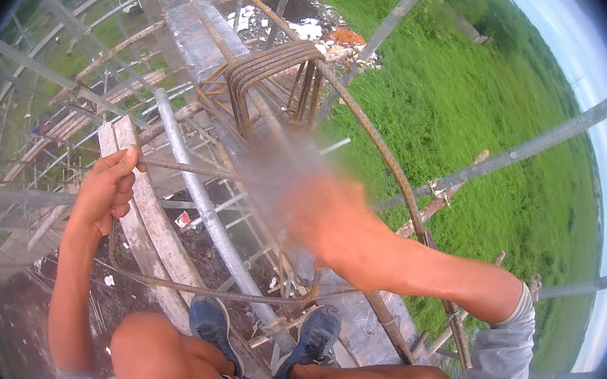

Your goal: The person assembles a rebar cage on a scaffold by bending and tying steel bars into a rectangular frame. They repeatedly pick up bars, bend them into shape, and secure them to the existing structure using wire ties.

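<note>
Head view: left hand (pixel 110 188) tight around rusty rod (pixel 192 169), right hand (pixel 332 216) blurry, grip unclear, amid scaffolding (pixel 202 196) above grass (pixel 470 100).

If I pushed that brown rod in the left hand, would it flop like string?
Probably not: the rod stretches out straight from the left hand, so it seems stiff. Its brown, rusty-looking surface suggests a rough feel, not a slippery one. It's thin, so it may be fairly light.
</note>
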Motion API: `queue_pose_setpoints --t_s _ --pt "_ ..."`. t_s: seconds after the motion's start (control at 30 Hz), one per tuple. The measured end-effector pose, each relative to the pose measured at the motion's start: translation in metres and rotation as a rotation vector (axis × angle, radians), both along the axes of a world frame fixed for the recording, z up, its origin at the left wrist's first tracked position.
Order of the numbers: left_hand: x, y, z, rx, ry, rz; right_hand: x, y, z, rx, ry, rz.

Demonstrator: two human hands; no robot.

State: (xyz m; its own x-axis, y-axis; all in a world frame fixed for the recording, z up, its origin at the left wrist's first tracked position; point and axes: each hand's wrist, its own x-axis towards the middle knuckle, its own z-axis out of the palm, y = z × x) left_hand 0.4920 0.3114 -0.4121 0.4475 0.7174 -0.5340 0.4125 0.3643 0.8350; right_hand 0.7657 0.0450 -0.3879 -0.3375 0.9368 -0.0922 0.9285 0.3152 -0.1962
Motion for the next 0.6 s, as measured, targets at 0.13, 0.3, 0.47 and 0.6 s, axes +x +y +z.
queue_pose_setpoints --t_s 0.13,0.3,0.47,0.6 --pt "0.007 -0.004 -0.005 -0.017 -0.038 0.002 0.021 -0.007 0.011 -0.053 0.034 -0.015" --pt "0.007 -0.008 -0.008 -0.040 -0.020 0.057 0.095 -0.037 0.004 0.134 0.568 -0.473" --pt "-0.024 -0.026 -0.007 -0.146 -0.274 0.116 0.119 -0.056 -0.060 -0.266 1.303 -0.830" --pt "-0.043 -0.067 -0.020 -0.116 -0.505 0.290 0.119 -0.068 -0.079 -0.417 1.529 -0.776"
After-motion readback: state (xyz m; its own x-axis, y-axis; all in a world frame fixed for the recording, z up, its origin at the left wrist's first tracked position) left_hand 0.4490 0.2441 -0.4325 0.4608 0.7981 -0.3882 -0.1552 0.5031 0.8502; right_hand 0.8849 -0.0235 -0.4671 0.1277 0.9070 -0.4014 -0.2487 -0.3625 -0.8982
